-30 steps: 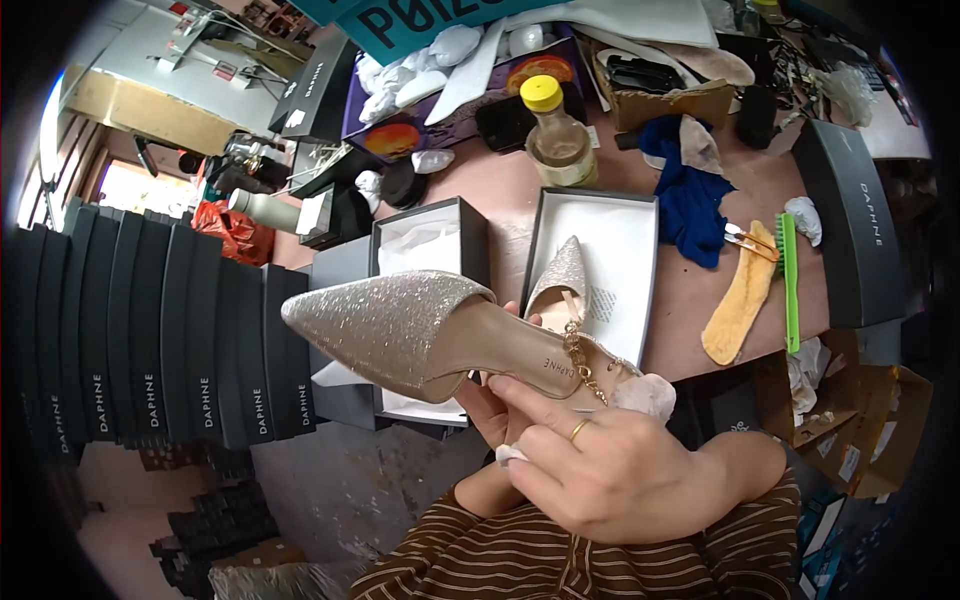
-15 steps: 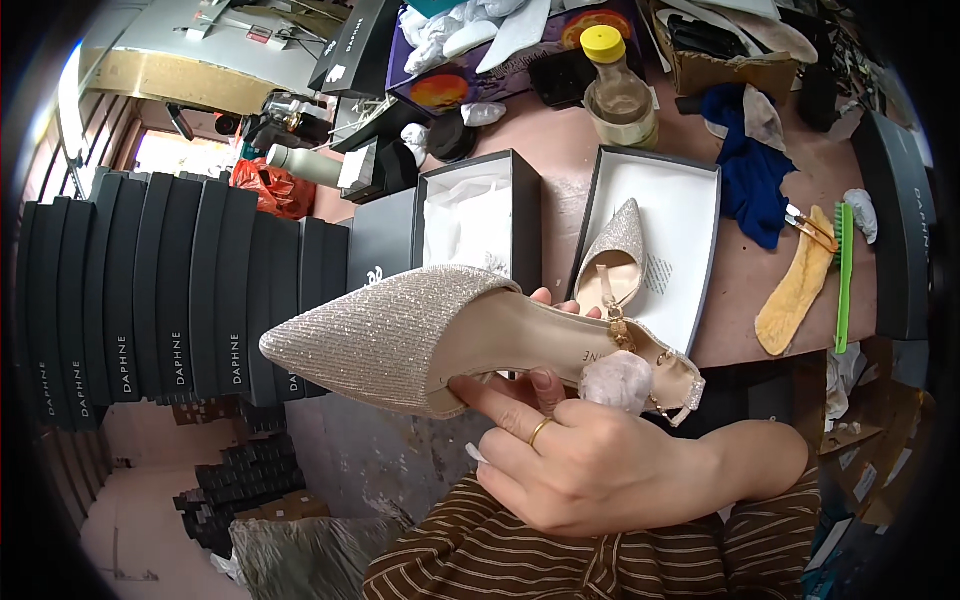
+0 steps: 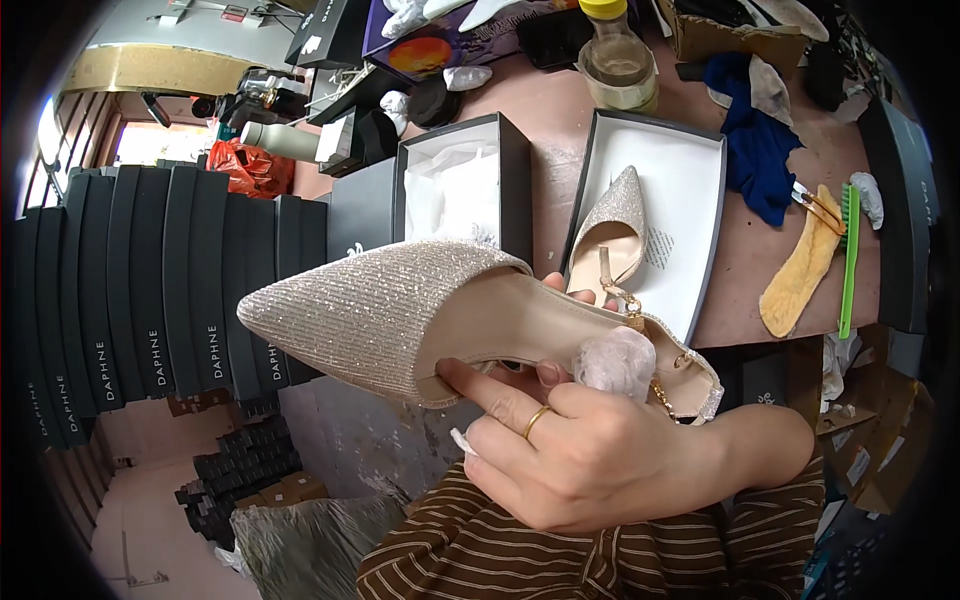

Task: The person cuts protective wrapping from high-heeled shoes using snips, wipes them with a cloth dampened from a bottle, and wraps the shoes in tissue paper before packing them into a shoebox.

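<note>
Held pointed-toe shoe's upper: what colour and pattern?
The upper is glittery silvery beige, finely striped; clearest in head view.

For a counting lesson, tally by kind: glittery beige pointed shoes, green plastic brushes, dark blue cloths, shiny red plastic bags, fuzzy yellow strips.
Glittery beige pointed shoes: 2
Green plastic brush: 1
Dark blue cloth: 1
Shiny red plastic bag: 1
Fuzzy yellow strip: 1
Total: 6

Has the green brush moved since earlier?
No. The green brush still lies beside the yellow pad, its handle reaching the edge of the table.
</note>
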The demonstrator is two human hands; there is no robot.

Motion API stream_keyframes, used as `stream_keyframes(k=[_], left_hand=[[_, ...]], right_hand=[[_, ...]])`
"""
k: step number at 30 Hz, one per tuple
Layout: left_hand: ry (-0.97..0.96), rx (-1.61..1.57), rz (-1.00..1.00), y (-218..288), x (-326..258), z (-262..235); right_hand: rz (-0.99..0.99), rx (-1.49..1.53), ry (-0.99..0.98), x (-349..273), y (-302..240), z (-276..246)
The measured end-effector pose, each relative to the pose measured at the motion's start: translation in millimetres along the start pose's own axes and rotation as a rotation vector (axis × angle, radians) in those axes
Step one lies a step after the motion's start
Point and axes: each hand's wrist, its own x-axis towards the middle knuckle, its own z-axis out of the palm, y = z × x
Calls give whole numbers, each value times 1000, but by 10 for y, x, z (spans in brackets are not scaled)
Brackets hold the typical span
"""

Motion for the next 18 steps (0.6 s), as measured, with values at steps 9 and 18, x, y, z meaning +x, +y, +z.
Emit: stream_keyframes(k=[9, 18], left_hand=[[-2, 53, 24, -53, -2, 93], [36, 111, 82, -171, -23, 144]], right_hand=[[27, -74, -40, -56, -15, 45], [68, -66, 22, -60, -59, 97]])
